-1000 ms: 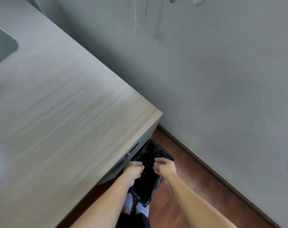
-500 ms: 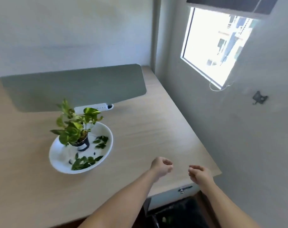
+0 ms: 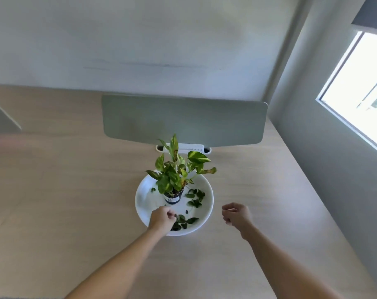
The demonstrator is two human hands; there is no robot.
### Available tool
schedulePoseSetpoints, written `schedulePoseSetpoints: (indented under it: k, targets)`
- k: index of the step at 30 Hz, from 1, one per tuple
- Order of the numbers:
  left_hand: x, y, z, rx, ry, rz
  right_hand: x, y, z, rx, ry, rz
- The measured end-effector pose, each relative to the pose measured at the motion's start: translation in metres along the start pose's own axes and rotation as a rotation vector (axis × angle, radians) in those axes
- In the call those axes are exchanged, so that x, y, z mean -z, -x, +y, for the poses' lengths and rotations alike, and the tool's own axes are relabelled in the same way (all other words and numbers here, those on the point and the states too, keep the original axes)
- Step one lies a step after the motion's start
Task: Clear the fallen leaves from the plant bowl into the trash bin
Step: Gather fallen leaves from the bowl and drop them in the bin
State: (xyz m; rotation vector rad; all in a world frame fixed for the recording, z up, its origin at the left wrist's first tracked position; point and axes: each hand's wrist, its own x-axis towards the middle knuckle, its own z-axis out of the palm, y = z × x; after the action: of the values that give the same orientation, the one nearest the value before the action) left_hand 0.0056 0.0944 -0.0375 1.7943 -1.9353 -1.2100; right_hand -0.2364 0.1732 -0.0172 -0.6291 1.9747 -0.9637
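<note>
A white plant bowl [image 3: 144, 190] sits mid-desk with a small potted plant [image 3: 174, 175] standing in it. Dark fallen leaves lie in the bowl: one cluster to the right of the pot [image 3: 195, 196], another at the near rim [image 3: 184, 222]. My left hand [image 3: 161, 219] is over the bowl's near edge, its fingertips pinched on a leaf of the near cluster. My right hand [image 3: 236, 213] hovers above the desk to the right of the bowl, loosely curled and holding nothing. The trash bin is out of view.
The wooden desk [image 3: 64, 201] runs to the wall. A grey panel [image 3: 183, 119] stands behind the bowl, with a white strip-shaped device [image 3: 189, 147] at its base. The desk's right edge meets a grey wall with a window [image 3: 360, 93].
The view swung from the bin bag below the desk corner up to the bowl. My left hand reached into the bowl's near leaves; my right hand came up beside the bowl.
</note>
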Motion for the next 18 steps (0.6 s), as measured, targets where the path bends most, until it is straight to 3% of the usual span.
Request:
schedulePoseSetpoints:
  k: [5,8,14,18]
  targets:
    - [0.025,-0.024,-0.023,-0.071,-0.260,-0.143,-0.062,-0.006,-0.028,0.246,0.438,-0.046]
    - [0.019,-0.033,-0.024,-0.108,-0.402,-0.255,-0.082,-0.015,-0.037,0.283,0.619,-0.149]
    - [-0.001,-0.042,-0.020,-0.063,-0.491,-0.144,-0.094,-0.058,-0.044,0.332,1.052,-0.399]
    - [-0.003,-0.043,-0.024,-0.059,-0.469,-0.109,-0.103,-0.071,-0.046,0.423,1.256,-0.481]
